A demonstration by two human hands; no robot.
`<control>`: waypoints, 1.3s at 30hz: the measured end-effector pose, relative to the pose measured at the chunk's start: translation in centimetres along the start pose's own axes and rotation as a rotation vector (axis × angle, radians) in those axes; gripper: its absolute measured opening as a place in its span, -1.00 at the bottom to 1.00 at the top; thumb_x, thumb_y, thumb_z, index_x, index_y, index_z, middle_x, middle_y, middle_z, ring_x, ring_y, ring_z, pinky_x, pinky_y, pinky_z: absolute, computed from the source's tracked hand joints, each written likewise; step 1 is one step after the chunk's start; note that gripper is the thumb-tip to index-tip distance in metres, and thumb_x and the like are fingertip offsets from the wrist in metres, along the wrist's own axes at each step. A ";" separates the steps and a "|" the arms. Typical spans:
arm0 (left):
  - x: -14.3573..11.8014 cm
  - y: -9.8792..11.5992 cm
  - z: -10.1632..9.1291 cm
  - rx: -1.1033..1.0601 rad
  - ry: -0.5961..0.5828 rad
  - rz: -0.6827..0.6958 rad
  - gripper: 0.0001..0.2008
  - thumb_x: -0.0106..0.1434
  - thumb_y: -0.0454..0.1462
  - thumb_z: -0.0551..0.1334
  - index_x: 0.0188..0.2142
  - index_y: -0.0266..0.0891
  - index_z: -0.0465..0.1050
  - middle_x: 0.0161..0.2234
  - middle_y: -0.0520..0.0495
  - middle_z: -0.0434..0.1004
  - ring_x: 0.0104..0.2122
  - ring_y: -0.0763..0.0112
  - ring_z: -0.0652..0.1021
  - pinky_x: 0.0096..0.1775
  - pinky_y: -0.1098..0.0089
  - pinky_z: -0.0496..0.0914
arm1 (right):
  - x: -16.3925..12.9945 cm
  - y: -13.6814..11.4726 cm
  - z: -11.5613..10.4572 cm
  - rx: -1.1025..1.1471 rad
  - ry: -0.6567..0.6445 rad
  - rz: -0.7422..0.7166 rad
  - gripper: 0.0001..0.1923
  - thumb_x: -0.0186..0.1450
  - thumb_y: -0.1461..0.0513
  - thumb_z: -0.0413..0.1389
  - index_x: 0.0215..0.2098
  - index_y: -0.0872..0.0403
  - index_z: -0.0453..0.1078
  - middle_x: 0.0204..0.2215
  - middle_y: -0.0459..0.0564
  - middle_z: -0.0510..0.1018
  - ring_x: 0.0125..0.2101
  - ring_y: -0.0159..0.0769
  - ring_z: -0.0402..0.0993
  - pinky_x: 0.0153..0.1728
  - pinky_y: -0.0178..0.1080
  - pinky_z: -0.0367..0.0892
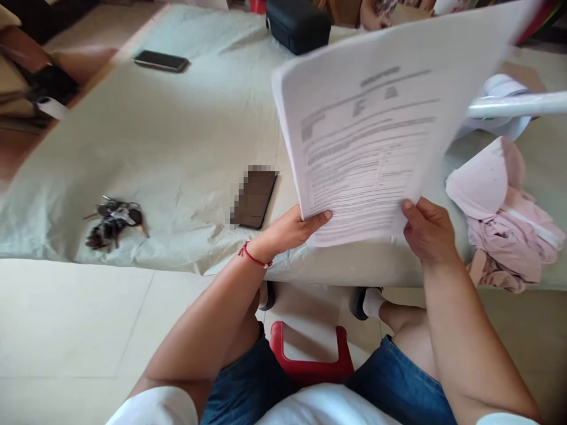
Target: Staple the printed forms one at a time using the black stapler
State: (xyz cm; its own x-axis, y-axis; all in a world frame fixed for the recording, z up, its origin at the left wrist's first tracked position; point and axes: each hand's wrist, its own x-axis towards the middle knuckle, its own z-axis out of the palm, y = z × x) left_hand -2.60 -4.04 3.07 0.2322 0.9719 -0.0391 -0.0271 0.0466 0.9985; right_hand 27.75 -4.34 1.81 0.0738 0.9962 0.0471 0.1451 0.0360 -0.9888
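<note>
A stack of printed papers is held up and tilted over the near edge of the table, its text too blurred to read. My left hand grips its lower left edge, thumb on the front, with a red string bracelet on the wrist. At the lower right edge, my right hand pinches the sheets, thumb also in front. Just left of the papers, a dark phone lies flat on the table. The fingers behind the sheets are hidden.
The table has a pale, wrinkled cover. On it lie keys, another phone, a black case and pink clothing. A white pole juts in from the right. People sit at the far side and left. A red stool is beneath me.
</note>
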 end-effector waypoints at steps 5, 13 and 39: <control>-0.1 -0.4 -0.2 -0.179 -0.129 -0.136 -0.58 0.42 0.12 0.37 -0.13 -0.18 0.66 -0.07 -0.25 0.77 0.05 0.03 0.72 0.11 0.07 0.62 | -0.4 -0.2 -0.6 0.061 0.058 0.036 -0.62 0.30 -0.13 0.47 -0.05 -0.13 0.74 -0.07 -0.01 0.83 0.11 0.18 0.74 0.26 0.30 0.57; 1.3 -2.7 2.0 -0.283 0.302 -0.170 -0.74 0.53 -0.03 0.21 -0.17 -0.15 0.47 -0.18 -0.12 0.69 -0.15 0.27 0.69 -0.14 0.30 0.58 | -2.0 0.7 -0.4 0.148 0.010 0.277 -0.58 0.21 -0.12 0.54 -0.19 -0.01 0.73 -0.19 0.03 0.83 -0.08 0.12 0.81 0.11 0.23 0.66; 0.0 -3.2 5.1 -0.347 0.283 -0.213 -0.73 0.56 -0.04 0.21 -0.10 -0.19 0.49 -0.10 -0.14 0.65 -0.08 0.24 0.63 0.04 0.28 0.50 | -1.9 1.7 -2.1 0.051 -0.065 0.459 -0.49 0.22 -0.20 0.49 -0.14 -0.01 0.68 -0.15 0.08 0.83 -0.13 0.11 0.81 0.09 0.21 0.68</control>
State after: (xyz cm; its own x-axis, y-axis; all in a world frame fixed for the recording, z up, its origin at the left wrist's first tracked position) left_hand 2.44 -5.42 0.08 -0.0041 0.9546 -0.2977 -0.3414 0.2785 0.8977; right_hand 29.90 -6.33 0.36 0.0567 0.9127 -0.4047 0.0632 -0.4078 -0.9109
